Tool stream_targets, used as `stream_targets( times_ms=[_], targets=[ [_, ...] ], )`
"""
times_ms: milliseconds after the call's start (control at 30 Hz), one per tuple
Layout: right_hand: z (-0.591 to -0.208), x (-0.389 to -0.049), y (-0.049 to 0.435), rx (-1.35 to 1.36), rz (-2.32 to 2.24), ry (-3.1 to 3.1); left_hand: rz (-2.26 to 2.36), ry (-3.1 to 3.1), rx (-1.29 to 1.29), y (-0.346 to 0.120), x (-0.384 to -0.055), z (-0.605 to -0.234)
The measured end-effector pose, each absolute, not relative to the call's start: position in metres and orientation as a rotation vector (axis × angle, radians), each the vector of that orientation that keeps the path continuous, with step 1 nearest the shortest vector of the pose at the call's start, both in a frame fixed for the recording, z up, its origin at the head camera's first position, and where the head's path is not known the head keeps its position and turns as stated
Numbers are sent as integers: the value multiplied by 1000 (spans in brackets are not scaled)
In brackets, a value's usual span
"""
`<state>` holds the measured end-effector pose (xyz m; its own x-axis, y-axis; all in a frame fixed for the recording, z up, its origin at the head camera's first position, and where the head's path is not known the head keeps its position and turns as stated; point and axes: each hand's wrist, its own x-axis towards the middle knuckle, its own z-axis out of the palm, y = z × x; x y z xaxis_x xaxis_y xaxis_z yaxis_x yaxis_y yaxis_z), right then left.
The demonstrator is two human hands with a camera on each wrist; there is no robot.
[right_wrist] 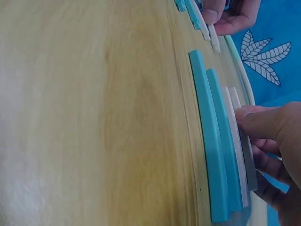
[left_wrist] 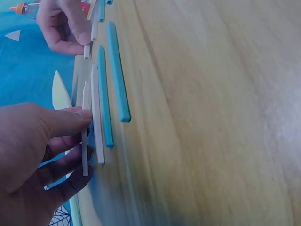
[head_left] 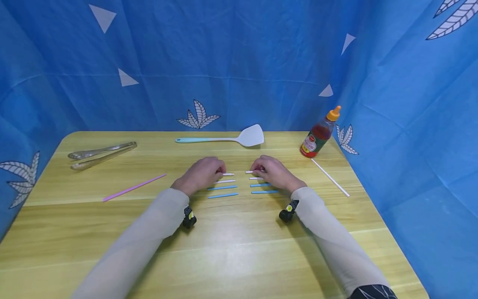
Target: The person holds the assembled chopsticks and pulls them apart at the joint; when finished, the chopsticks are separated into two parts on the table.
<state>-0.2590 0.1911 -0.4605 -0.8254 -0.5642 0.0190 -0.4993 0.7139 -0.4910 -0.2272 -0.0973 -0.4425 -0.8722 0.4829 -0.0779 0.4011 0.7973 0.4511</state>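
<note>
My left hand [head_left: 203,172] pinches a short white straw [left_wrist: 85,146] between thumb and fingers, at the far end of the left row. Nearer me in that row lie a pale pinkish-white straw [head_left: 228,181] and two blue straws [head_left: 222,195]. Opposite, my right hand [head_left: 274,171] pinches another short white straw [right_wrist: 248,160], its tip poking out to the left. A pale straw [right_wrist: 236,141] and two blue straws [right_wrist: 209,141] lie below it, roughly parallel. Between the two rows is a narrow gap. The right hand partly covers its row in the head view.
A long pink straw [head_left: 134,188] and metal tongs [head_left: 102,155] lie to the left. Behind the hands is a white spatula [head_left: 251,136] with a light-blue handle. On the right stand a sauce bottle [head_left: 317,137] and, touching or close to it, a long white straw [head_left: 330,177].
</note>
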Motion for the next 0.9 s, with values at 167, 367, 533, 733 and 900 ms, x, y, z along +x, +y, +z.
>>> stream_targets(
  times_ms=[167, 367, 533, 733, 900],
  targets=[
    [-461, -260, 192, -870, -739, 2784, 661, 2786, 679, -95, -229, -446],
    [-462, -260, 192, -885, -736, 2785, 689, 2780, 667, -95, -230, -449],
    [-462, -259, 190, -876, -742, 2781, 708, 2770, 658, -96, -229, -449],
    [-460, -255, 196, -766, -881, 2750, 741, 2752, 647, -96, -229, -449],
    [-456, -249, 216, -693, -1019, 2787, 749, 2754, 656, -98, -229, -451]
  ],
)
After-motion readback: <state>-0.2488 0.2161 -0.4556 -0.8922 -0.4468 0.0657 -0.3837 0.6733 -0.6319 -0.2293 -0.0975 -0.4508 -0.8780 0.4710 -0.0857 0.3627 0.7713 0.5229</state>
